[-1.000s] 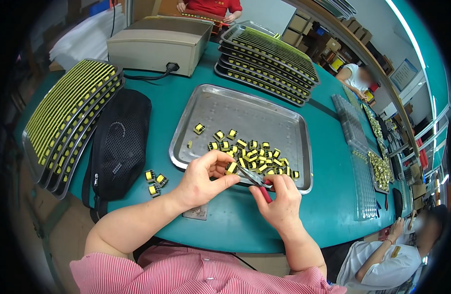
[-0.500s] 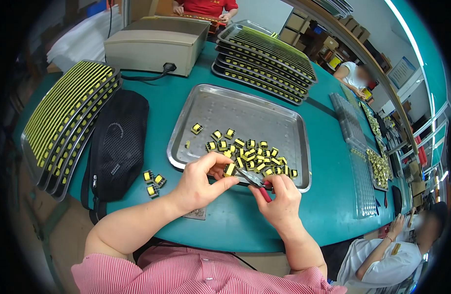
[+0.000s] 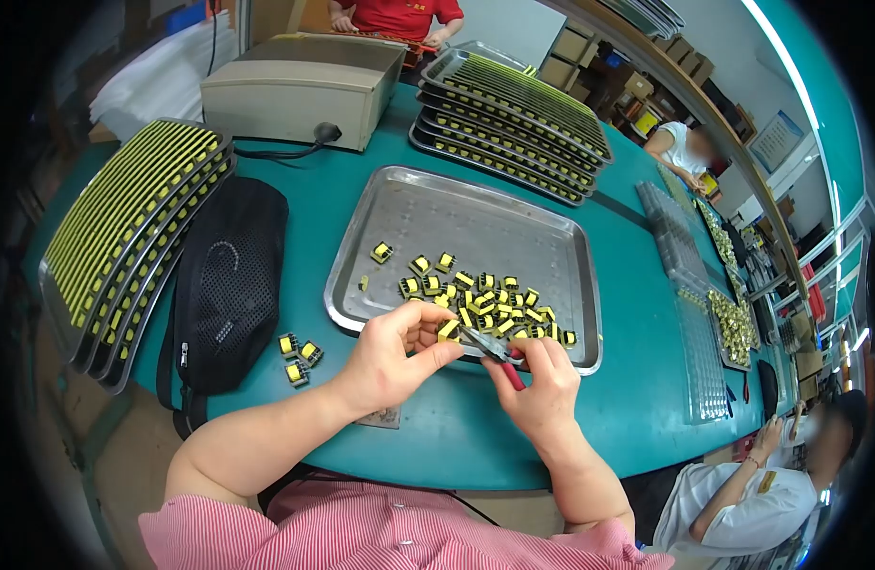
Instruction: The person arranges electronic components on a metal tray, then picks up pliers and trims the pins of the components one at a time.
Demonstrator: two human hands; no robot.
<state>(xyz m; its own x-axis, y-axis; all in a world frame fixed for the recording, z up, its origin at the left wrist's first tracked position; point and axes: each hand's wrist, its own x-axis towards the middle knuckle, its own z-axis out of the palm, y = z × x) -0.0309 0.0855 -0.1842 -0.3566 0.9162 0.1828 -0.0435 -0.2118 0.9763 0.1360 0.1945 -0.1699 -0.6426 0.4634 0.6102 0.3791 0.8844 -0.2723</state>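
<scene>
1. Red-handled pliers are gripped in the right hand, fingers closed on the handles.
2. Left hand has a little yellow-and-black transformer pinched in its fingers, over the tray's near edge. Plier tips are right up at it; can't tell if they're biting. Hands themselves are apart.
3. Just past them, a metal tray with a loose pile of the same transformers, mostly bunched toward the near right.
4. Three more parts sit on the green tabletop, left of the tray, near a black mesh pouch.
5. Further out: stacked full trays at left and back, plus a beige machine.
</scene>
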